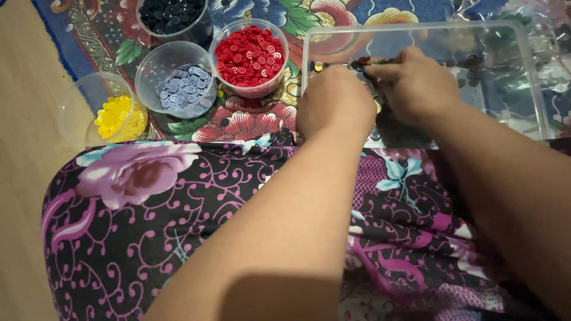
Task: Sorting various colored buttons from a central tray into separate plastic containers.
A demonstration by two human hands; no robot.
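Both hands reach into a clear plastic tray (523, 71) that lies on a flowered cloth. My left hand (334, 101) rests curled at the tray's near left corner, its fingers hidden from view. My right hand (413, 83) sits just beside it, fingers pinched among a few loose buttons (363, 62) at the tray's left side. What either hand grips is hidden. To the left stand clear cups of sorted buttons: red (248, 56), grey-blue (181, 88), yellow (118, 116) and black (169, 13).
A lap in dark cloth with pink flowers (178, 208) fills the lower part of the view. The flowered cloth (250, 122) lies under the cups and tray. A tan floor (24, 148) runs down the left side. More dark buttons (473, 74) lie in the tray's right half.
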